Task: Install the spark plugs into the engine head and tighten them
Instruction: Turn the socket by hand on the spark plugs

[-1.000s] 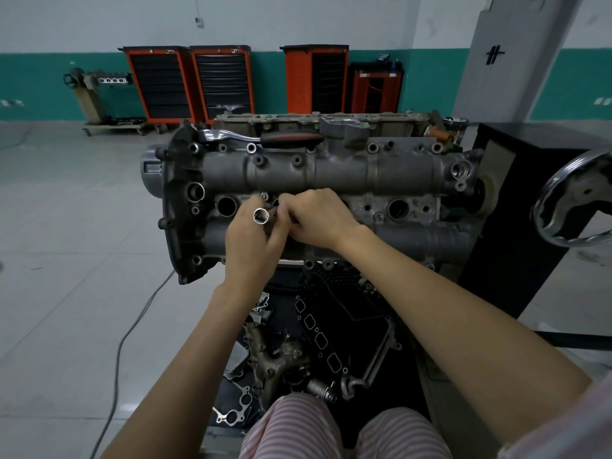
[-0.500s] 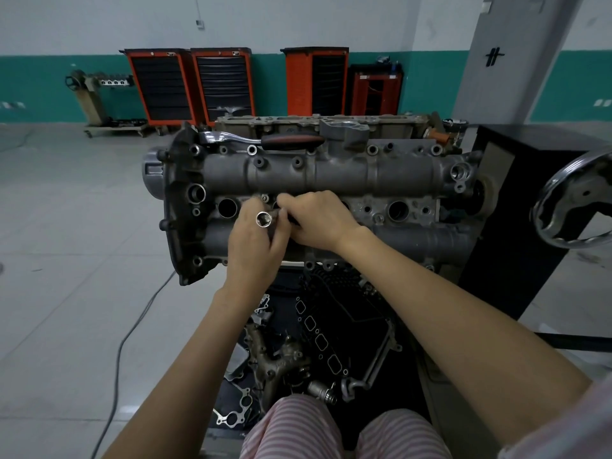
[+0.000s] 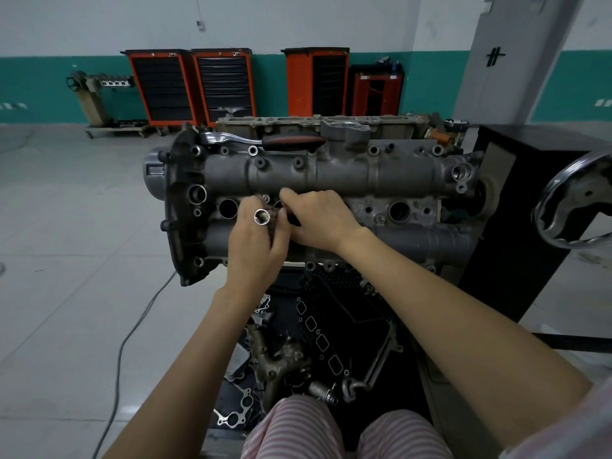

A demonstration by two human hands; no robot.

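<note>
Two hands together over the engine head [image 3: 331,180], left hand [image 3: 255,246] gripping a socket [image 3: 262,216]; right hand [image 3: 318,220] pinching something unclear beside it

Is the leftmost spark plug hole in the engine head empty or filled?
Empty as far as visible: the leftmost spark plug hole in the engine head shows only a dark open bore.

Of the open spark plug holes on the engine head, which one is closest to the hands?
The open spark plug hole just left of the left hand; the other open hole lies well right of both hands.
</note>
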